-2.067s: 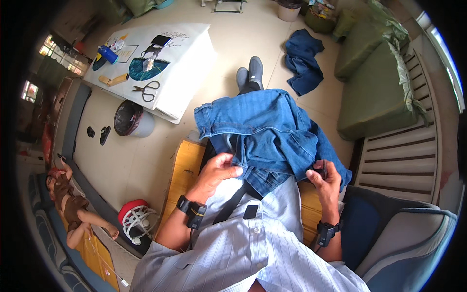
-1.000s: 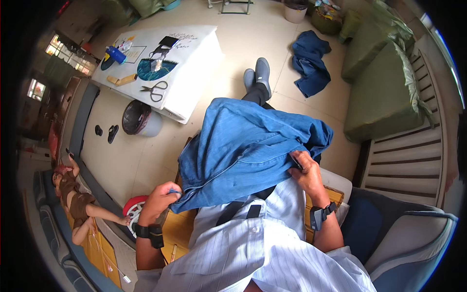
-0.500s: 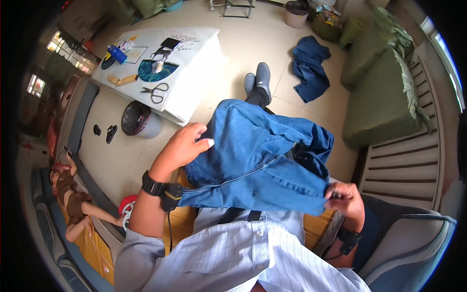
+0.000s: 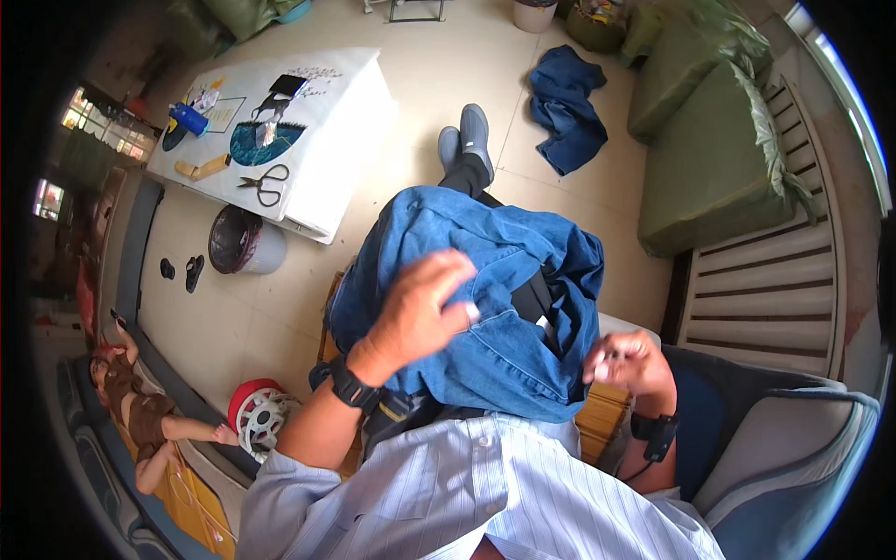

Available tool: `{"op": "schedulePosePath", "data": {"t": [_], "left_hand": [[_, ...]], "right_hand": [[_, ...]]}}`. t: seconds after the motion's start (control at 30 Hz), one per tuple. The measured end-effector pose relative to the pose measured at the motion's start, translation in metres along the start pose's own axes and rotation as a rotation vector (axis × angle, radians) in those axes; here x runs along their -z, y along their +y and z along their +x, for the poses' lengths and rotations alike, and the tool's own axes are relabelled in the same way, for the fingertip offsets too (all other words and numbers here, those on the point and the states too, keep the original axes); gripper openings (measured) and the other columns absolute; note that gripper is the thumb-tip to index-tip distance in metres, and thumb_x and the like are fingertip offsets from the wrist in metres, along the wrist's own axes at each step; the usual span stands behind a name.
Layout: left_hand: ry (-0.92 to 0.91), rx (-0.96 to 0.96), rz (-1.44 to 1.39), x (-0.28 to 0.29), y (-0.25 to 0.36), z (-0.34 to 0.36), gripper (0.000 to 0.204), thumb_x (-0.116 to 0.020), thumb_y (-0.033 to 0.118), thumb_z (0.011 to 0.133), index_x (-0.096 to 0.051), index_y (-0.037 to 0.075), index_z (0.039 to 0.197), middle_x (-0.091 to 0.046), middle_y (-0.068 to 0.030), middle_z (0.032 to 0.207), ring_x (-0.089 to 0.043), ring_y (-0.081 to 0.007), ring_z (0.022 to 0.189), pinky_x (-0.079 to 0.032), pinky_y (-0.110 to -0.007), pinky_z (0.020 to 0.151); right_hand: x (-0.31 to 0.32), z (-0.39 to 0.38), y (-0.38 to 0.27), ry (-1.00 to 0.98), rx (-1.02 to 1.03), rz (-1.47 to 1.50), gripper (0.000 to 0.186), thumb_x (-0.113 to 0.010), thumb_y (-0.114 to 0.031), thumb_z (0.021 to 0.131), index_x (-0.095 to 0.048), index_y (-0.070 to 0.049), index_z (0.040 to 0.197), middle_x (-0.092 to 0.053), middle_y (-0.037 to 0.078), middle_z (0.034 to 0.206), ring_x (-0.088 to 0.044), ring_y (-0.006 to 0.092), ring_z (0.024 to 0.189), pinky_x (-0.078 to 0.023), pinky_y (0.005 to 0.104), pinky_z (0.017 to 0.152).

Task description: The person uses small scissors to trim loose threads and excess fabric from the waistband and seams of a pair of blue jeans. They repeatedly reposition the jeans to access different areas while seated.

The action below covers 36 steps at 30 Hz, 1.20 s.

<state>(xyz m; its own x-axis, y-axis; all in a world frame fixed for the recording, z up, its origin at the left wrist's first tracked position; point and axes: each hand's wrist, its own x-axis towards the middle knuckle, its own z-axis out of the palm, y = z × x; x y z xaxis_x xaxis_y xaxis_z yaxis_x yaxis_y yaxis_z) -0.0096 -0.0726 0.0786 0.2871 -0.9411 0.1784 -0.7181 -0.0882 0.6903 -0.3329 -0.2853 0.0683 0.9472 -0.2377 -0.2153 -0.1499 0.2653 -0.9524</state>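
Observation:
A pair of blue jeans [image 4: 448, 224] lies bunched across my lap, its folds hanging over my knees. Over its middle hovers my left hand [image 4: 422, 313], slightly blurred, fingers stretched and thumb apart, with nothing in it. Whether it touches the cloth I cannot tell. Beside the right edge of the denim, my right hand [image 4: 630, 362] is closed with its fingers curled; a small thing may be in it, too hidden to name. Dark straps with small devices sit on both my wrists.
A white table [image 4: 322, 177] at left bears scissors [image 4: 266, 185] and a blue bottle [image 4: 189, 119]. Below it stands a lined bin [image 4: 266, 247]. More jeans [image 4: 567, 107] lie on the floor. A person [image 4: 140, 401] lies on the left sofa. Green-covered furniture [image 4: 714, 173] stands right.
My left hand has moved right, over the jeans. My right hand has come off the fabric edge it was at and shifted slightly left. The jeans are more bunched.

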Motion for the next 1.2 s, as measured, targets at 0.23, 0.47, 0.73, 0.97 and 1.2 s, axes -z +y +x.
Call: {"op": "schedulePosePath", "data": {"t": [0.23, 0.47, 0.73, 0.97, 1.2], "left_hand": [[-0.337, -0.155, 0.155, -0.021, 0.015, -0.036, 0.015, -0.074, 0.008, 0.083, -0.071, 0.006, 0.097, -0.069, -0.0094, 0.102, -0.064, -0.0289, 0.11, -0.038, -0.052, 0.118], [-0.458, -0.184, -0.122, 0.016, 0.032, -0.06, 0.005, -0.07, 0.008, 0.087, -0.067, 0.005, 0.089, -0.067, -0.0086, 0.09, -0.066, -0.03, 0.094, -0.043, -0.052, 0.115], [-0.658, 0.22, -0.332, 0.04, 0.034, -0.084, 0.018, -0.072, 0.019, 0.096, -0.07, 0.001, 0.099, -0.067, -0.0141, 0.092, -0.066, -0.0337, 0.085, -0.053, -0.043, 0.081], [0.056, -0.158, 0.268, 0.021, 0.027, 0.014, 0.019, -0.073, 0.008, 0.088, -0.068, 0.002, 0.106, -0.067, -0.0147, 0.106, -0.064, -0.0368, 0.109, -0.052, -0.046, 0.097], [-0.262, -0.034, 0.417, 0.0, -0.051, 0.037, 0.013, -0.073, 0.015, 0.091, -0.068, 0.005, 0.099, -0.071, -0.0131, 0.097, -0.068, -0.0356, 0.097, -0.053, -0.048, 0.089]], "right_hand": [[0.004, 0.1, -0.004, 0.292, -0.067, -0.009, 0.014, -0.073, -0.019, 0.098, -0.068, -0.006, 0.093, -0.073, 0.006, 0.09, -0.062, 0.0098, 0.065, -0.049, 0.0253, 0.058], [-0.002, 0.146, 0.036, 0.265, -0.124, 0.017, 0.01, -0.067, -0.017, 0.102, -0.07, -0.008, 0.1, -0.073, 0.003, 0.093, -0.069, 0.0125, 0.078, -0.054, 0.0269, 0.07], [-0.031, 0.164, 0.062, 0.276, -0.073, 0.034, 0.008, -0.066, -0.013, 0.103, -0.07, -0.008, 0.1, -0.072, 0.001, 0.092, -0.066, 0.0097, 0.078, -0.052, 0.0257, 0.072], [-0.043, 0.154, 0.07, 0.415, 0.031, -0.037, 0.01, -0.066, -0.014, 0.103, -0.07, -0.005, 0.103, -0.072, 0.002, 0.094, -0.063, 0.0084, 0.078, -0.051, 0.0257, 0.073], [-0.067, 0.119, 0.079, 0.407, 0.29, -0.367, 0.007, -0.065, -0.005, 0.103, -0.068, 0.002, 0.105, -0.073, 0.008, 0.099, -0.066, 0.0152, 0.081, -0.054, 0.03, 0.074]]}}
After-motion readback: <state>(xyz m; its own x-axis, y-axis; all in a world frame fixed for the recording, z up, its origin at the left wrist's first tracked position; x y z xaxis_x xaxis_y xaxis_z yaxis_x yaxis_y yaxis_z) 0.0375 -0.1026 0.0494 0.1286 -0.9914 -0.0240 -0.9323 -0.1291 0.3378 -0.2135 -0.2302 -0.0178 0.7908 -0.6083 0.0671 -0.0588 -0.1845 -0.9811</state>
